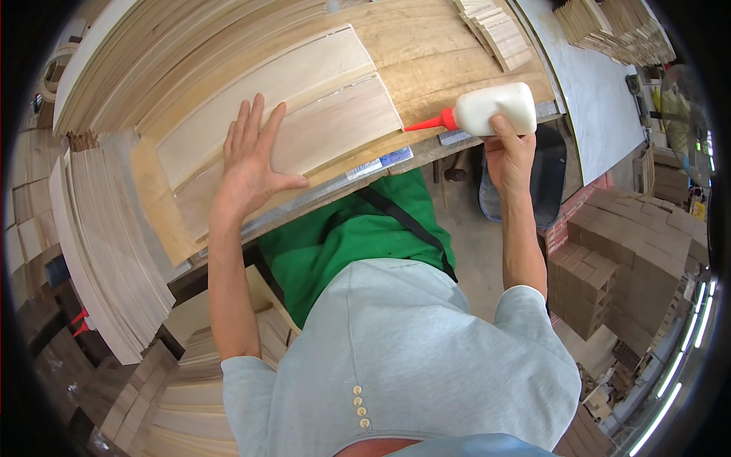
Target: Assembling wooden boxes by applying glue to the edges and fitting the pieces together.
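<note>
Two pale wooden boards lie side by side on the wooden worktop [426,57]: a far board [263,95] and a near board [343,118]. White glue runs along their right-hand ends. My left hand [255,156] rests on the boards with its fingers spread and nothing in it. In my right hand [509,156] is a white glue bottle [487,110] with a red cap and nozzle, tipped on its side. The nozzle tip [406,129] meets the near board's right front corner. My right thumb and fingers wrap the bottle's underside.
Tall stacks of boards [171,57] line the far left, and another stack [114,236] stands left of the worktop. Small wood pieces [499,34] lie at the far right. A dark plastic seat [544,175] and cardboard boxes [632,244] are to my right.
</note>
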Motion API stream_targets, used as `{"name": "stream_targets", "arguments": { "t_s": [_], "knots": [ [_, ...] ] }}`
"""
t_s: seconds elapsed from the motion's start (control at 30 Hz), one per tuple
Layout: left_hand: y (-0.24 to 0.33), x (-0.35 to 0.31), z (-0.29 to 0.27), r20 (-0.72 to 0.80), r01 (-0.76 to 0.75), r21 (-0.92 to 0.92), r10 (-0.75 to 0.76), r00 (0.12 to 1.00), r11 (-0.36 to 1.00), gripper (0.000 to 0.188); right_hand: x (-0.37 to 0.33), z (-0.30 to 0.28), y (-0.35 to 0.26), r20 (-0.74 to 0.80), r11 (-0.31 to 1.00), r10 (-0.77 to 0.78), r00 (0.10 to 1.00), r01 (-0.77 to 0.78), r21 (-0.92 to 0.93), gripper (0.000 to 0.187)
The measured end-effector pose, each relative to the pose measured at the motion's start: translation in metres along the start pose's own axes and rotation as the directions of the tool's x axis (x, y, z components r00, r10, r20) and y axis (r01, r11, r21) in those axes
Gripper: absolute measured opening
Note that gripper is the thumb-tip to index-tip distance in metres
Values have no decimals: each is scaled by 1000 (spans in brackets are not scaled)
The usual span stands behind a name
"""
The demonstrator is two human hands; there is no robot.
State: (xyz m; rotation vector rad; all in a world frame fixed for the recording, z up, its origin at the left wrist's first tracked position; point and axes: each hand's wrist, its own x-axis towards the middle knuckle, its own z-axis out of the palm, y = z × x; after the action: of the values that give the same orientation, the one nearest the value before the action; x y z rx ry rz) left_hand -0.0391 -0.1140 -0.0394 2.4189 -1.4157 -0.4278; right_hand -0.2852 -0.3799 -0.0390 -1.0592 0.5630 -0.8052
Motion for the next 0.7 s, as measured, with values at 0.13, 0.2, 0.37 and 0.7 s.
{"name": "stream_targets", "arguments": {
  "t_s": [0.13, 0.2, 0.37, 0.7],
  "knots": [
    [-17, -10, 1, -54, -39, 26, 40, 998, 999, 111, 12, 21, -1, 16, 994, 55, 998, -56, 92, 41],
    [-20, -7, 10, -112, -91, -30, 87, 990, 995, 109, 17, 42, -4, 105, 994, 58, 993, -68, 91, 49],
    [-20, -11, 19, -240, -85, -57, 69, 968, 995, 104, 19, 182, 21, 564, 978, 103, 819, -188, 93, 58],
    [-20, -22, 13, -215, -55, -286, -8, 977, 957, 105, -14, 374, 111, 868, 902, 423, 262, -218, -373, 50]
  ]
}}
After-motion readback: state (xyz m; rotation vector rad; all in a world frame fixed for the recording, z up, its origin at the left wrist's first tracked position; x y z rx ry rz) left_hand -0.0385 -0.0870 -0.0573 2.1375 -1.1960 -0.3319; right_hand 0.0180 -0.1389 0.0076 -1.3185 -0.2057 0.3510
